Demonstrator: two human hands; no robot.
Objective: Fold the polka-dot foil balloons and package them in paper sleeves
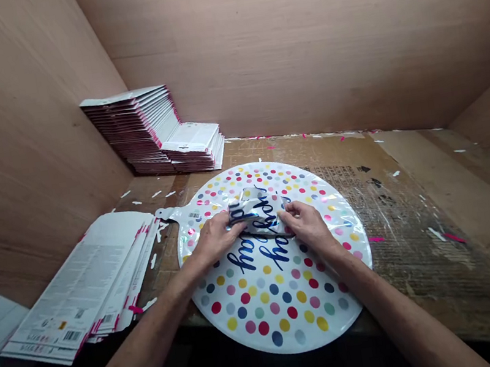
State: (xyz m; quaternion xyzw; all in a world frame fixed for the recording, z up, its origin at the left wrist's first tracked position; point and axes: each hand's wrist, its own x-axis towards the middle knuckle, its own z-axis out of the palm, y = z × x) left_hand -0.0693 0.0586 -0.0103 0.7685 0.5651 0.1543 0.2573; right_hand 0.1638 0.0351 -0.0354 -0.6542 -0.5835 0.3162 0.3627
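A round foil balloon (286, 301), white with coloured dots and blue lettering, lies flat on the table with its tail pointing left. Over its middle is a small folded, shiny piece of foil balloon (260, 218) with part of the lettering showing. My left hand (217, 236) pinches the left end of this folded foil between thumb and fingers. At the right end, my right hand (306, 223) grips it with the thumb on top. Whether the folded piece is separate from the flat balloon I cannot tell.
Printed card sleeves (79, 284) lie fanned out at the left table edge. A tall stack of folded cards (149, 136) stands in the back left corner. Wooden panels (297, 45) enclose the cardboard-covered table (427, 278), where white and pink paper scraps are scattered.
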